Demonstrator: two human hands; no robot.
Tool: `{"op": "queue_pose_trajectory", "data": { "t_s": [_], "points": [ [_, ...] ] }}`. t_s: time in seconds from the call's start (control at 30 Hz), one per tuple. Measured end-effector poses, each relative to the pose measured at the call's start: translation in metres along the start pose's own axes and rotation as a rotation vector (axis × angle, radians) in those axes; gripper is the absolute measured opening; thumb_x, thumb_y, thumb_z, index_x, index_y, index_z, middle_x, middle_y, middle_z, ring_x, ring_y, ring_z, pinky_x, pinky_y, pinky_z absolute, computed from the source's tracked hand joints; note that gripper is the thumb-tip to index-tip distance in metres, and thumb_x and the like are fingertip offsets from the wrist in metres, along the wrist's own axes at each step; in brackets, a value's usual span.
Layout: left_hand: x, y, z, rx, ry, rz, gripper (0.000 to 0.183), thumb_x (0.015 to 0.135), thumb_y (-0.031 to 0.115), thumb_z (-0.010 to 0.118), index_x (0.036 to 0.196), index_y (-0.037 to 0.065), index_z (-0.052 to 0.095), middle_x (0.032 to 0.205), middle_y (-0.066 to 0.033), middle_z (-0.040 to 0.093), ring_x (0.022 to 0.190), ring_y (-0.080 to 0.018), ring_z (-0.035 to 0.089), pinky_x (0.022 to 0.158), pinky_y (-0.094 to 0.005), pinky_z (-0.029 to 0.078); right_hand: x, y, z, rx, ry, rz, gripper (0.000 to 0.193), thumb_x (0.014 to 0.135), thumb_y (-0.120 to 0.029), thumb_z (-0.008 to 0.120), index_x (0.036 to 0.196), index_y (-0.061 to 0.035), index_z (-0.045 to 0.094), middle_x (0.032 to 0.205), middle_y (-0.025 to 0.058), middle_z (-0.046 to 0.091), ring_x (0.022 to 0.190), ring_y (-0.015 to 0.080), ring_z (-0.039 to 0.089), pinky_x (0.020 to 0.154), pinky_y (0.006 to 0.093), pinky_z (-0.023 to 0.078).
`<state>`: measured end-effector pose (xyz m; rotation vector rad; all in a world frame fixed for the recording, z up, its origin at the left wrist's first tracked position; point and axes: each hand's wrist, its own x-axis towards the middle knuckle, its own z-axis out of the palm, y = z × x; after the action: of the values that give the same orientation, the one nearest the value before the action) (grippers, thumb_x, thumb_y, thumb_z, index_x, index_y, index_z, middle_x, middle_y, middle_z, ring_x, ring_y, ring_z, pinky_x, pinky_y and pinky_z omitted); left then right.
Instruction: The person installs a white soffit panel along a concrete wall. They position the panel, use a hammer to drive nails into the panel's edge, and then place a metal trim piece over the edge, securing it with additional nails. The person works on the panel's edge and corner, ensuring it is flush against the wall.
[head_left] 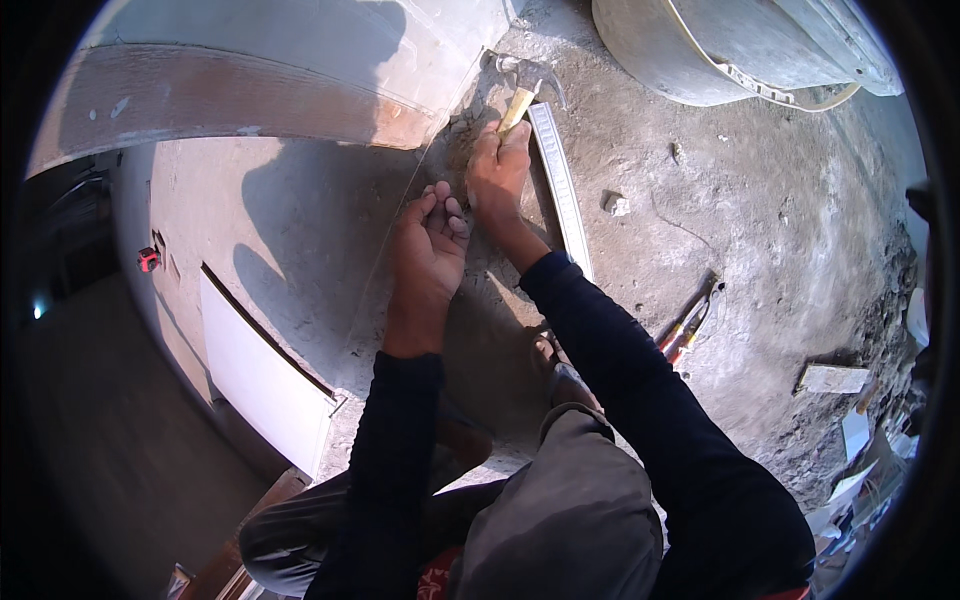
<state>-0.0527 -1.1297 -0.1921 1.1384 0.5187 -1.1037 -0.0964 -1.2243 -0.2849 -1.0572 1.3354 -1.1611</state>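
Observation:
My right hand (497, 185) grips the yellow handle of a claw hammer (518, 108), whose metal head points away from me near the corner of the wooden-edged panel. Close by on the left, my left hand (432, 235) is turned palm up with its fingers loosely curled and apart. I see nothing in it. The fingertips look dusty. Just right of my right hand, a long pale bar (560, 185) lies on the rough ground (760, 230).
A large pale panel with a brown edge (240, 95) stands at the far left. At the far right is a big tub (690, 50). Red-handled pliers (690, 320), a small stone (617, 204) and a block (833, 379) lie on the right. A white panel (260, 370) and red tape measure (149, 259) are left.

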Motion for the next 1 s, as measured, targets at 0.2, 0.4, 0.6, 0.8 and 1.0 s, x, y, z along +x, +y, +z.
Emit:
{"op": "queue_pose_trajectory", "data": {
  "t_s": [0.2,0.4,0.6,0.8,1.0],
  "points": [
    [-0.013,-0.018,-0.040,-0.025,0.078,0.003,0.018,0.098,0.010,0.064,0.115,0.008,0.061,0.109,-0.0022,0.070,0.086,-0.0154,0.067,0.069,-0.0297,0.055,-0.001,0.011,-0.002,0.057,-0.061,0.069,0.012,0.107,-0.014,0.051,0.110,-0.0057,0.043,0.073,0.0005,0.051,0.051,0.0075,0.047,0.043,0.0269,0.042],
    [-0.026,-0.021,-0.061,-0.041,0.122,0.005,0.020,0.098,0.012,0.065,0.118,0.009,0.060,0.110,-0.0020,0.068,0.086,-0.0153,0.066,0.070,-0.0306,0.055,-0.002,0.007,0.001,-0.017,0.013,0.045,0.039,0.108,-0.023,0.049,0.115,0.0156,0.050,0.078,0.0238,0.060,0.065,0.0339,0.059,0.064,0.0451,0.046],
    [-0.038,-0.027,-0.073,-0.062,0.114,0.045,0.022,0.098,0.011,0.066,0.119,0.010,0.060,0.109,-0.0028,0.068,0.087,-0.0162,0.066,0.070,-0.0307,0.055,-0.001,-0.005,-0.009,0.114,-0.091,0.159,0.037,0.107,-0.020,0.051,0.119,0.0149,0.047,0.079,0.0200,0.060,0.066,0.0296,0.060,0.063,0.0430,0.047],
    [-0.054,-0.032,-0.077,-0.031,0.122,0.100,0.023,0.097,0.013,0.067,0.119,0.010,0.061,0.109,-0.0037,0.069,0.090,-0.0162,0.066,0.073,-0.0303,0.054,-0.015,-0.043,-0.056,0.478,-0.211,0.329,0.008,0.102,-0.013,0.051,0.108,-0.0078,0.049,0.076,0.0003,0.050,0.052,0.0086,0.046,0.043,0.0272,0.043],
    [-0.052,-0.055,-0.064,0.330,0.121,0.110,0.024,0.098,0.017,0.066,0.120,0.009,0.063,0.114,-0.0040,0.070,0.095,-0.0131,0.064,0.081,-0.0287,0.052,-0.005,-0.062,-0.172,0.006,-0.295,0.356,0.020,0.104,-0.019,0.052,0.110,-0.0001,0.054,0.072,0.0014,0.050,0.051,0.0091,0.050,0.041,0.0262,0.044]
  ]
}}
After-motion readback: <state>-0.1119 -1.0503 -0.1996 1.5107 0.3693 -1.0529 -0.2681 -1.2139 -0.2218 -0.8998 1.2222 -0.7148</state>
